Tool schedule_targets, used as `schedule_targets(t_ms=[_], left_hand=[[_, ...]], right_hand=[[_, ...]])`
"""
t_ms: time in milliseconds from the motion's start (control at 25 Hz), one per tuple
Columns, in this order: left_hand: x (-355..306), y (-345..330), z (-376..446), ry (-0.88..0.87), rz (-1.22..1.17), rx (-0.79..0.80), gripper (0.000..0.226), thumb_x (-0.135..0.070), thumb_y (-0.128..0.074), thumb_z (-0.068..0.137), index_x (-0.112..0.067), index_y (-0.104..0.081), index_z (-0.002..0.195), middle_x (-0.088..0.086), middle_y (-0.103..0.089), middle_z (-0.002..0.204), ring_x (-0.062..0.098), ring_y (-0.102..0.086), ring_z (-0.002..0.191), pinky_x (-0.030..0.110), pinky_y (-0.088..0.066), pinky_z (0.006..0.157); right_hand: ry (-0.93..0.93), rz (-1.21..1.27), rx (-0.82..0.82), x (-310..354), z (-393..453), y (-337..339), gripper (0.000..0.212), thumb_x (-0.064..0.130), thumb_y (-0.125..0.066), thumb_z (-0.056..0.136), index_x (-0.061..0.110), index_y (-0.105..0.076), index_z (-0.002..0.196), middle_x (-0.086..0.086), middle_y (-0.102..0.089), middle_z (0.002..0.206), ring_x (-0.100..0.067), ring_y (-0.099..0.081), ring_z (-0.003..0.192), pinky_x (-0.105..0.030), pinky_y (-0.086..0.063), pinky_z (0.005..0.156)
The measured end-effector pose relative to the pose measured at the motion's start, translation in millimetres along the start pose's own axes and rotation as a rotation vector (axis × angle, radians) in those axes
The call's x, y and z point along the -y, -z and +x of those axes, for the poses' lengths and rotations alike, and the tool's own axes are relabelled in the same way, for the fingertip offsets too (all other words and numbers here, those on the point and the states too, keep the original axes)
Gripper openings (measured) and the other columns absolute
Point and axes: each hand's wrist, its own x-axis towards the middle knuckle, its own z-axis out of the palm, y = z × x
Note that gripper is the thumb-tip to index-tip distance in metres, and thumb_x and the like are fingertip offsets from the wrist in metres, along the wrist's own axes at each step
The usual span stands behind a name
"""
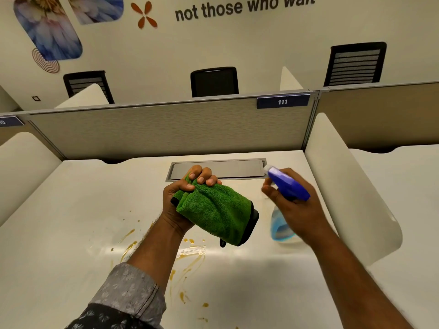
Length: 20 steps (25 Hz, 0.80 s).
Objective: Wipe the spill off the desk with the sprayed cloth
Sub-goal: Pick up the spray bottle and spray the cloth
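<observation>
**Cloth held up, bottle aimed, spill below**

Nearest you is your one patterned sleeve (133, 290), on the left forearm; the right forearm is bare. Your two hands are both raised above the white counter (59, 233). Your left hand (180, 203) is clenched around the bunched top of one green cloth (213, 210), which has a dark edge and a small loop hanging at its lower corner; the cloth hangs clear of the counter. Your right hand (294, 210) is wrapped around the neck of one spray bottle (285, 186), blue head with its nozzle towards the cloth, and a clear body with blue liquid showing below the palm.

The spill (187, 260) lies on the counter under and beside your left forearm: brownish streaks and scattered drops, too many to count, plus a wet glossy patch.

Behind your hands sits one grey cable flap (225, 168) set into the counter. One fabric partition (166, 129) carries a plate marked 111 (282, 102). Three black chairs (213, 81) stand beyond it.
</observation>
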Motion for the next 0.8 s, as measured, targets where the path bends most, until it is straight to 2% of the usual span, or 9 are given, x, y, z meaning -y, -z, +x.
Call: schedule_targets(t_ms=[80, 200, 240, 360, 440, 520, 600, 720, 800], left_hand=[[1, -3, 1, -0.005, -0.02, 0.014, 0.027, -0.001, -0.051, 0.066, -0.019, -0.043, 0.085, 0.003, -0.053, 0.085, 0.026, -0.057, 0.087, 0.045, -0.04, 0.107], [3, -9, 4, -0.007, -0.02, 0.047, 0.026, -0.001, -0.049, 0.067, -0.019, -0.042, 0.085, 0.003, -0.054, 0.085, 0.026, -0.057, 0.088, 0.044, -0.042, 0.104], [4, -10, 4, -0.01, -0.014, 0.054, 0.026, -0.001, -0.049, 0.067, -0.019, -0.043, 0.085, 0.003, -0.055, 0.085, 0.025, -0.057, 0.087, 0.044, -0.042, 0.104], [5, -11, 7, -0.029, -0.008, 0.058, 0.026, -0.001, -0.052, 0.067, -0.018, -0.044, 0.085, 0.004, -0.056, 0.085, 0.025, -0.058, 0.087, 0.044, -0.04, 0.104], [4, -12, 7, -0.033, -0.02, 0.077, 0.026, 0.0, -0.054, 0.067, -0.017, -0.045, 0.085, 0.004, -0.056, 0.084, 0.026, -0.059, 0.087, 0.045, -0.044, 0.103], [4, -12, 7, -0.038, -0.028, 0.086, 0.026, 0.0, -0.053, 0.067, -0.017, -0.044, 0.085, 0.005, -0.056, 0.084, 0.027, -0.058, 0.087, 0.045, -0.046, 0.102], [2, -11, 8, -0.042, -0.03, 0.082, 0.026, 0.0, -0.053, 0.067, -0.017, -0.043, 0.085, 0.004, -0.056, 0.084, 0.026, -0.058, 0.087, 0.045, -0.046, 0.102], [-1, -9, 9, -0.055, -0.023, 0.067, 0.028, -0.001, -0.054, 0.066, -0.018, -0.042, 0.084, 0.003, -0.056, 0.084, 0.025, -0.058, 0.086, 0.044, -0.042, 0.104], [-2, -9, 9, -0.058, -0.026, 0.067, 0.029, -0.001, -0.055, 0.066, -0.019, -0.041, 0.084, 0.003, -0.055, 0.083, 0.025, -0.058, 0.085, 0.044, -0.043, 0.103]], right_hand=[[0.003, 0.02, 0.036, 12, -11, -16, 0.028, 0.054, -0.076, 0.088, 0.028, -0.069, 0.096, 0.006, -0.071, 0.084, -0.012, -0.066, 0.075, -0.019, -0.054, 0.069], [-0.098, 0.051, 0.081, 17, -25, -41, 0.029, 0.058, -0.073, 0.089, 0.031, -0.071, 0.098, -0.004, -0.07, 0.083, -0.025, -0.067, 0.079, -0.039, -0.057, 0.07], [-0.129, 0.059, 0.091, 16, -28, -47, 0.026, 0.06, -0.072, 0.089, 0.036, -0.072, 0.099, -0.003, -0.072, 0.085, -0.024, -0.069, 0.082, -0.039, -0.059, 0.07], [-0.17, 0.087, 0.089, 15, -36, -58, 0.013, 0.064, -0.071, 0.087, 0.054, -0.074, 0.094, 0.014, -0.076, 0.082, -0.006, -0.073, 0.082, -0.021, -0.058, 0.066], [-0.163, 0.084, 0.081, 14, -39, -62, 0.016, 0.064, -0.07, 0.088, 0.049, -0.075, 0.093, 0.016, -0.075, 0.08, -0.006, -0.073, 0.083, -0.017, -0.057, 0.067], [-0.15, 0.072, 0.068, 12, -41, -64, 0.019, 0.055, -0.069, 0.09, 0.037, -0.075, 0.092, 0.016, -0.074, 0.078, -0.007, -0.073, 0.082, -0.018, -0.057, 0.065], [-0.141, 0.073, 0.047, 11, -42, -64, 0.018, 0.05, -0.068, 0.09, 0.033, -0.073, 0.094, 0.017, -0.073, 0.074, -0.007, -0.072, 0.079, -0.018, -0.056, 0.063], [-0.156, 0.065, 0.035, 7, -42, -63, 0.017, 0.051, -0.069, 0.087, 0.036, -0.074, 0.087, 0.014, -0.07, 0.067, -0.009, -0.071, 0.072, -0.02, -0.055, 0.06], [-0.153, 0.06, 0.048, 7, -42, -63, 0.011, 0.053, -0.07, 0.088, 0.044, -0.076, 0.087, 0.012, -0.07, 0.066, -0.011, -0.07, 0.07, -0.02, -0.056, 0.06]])
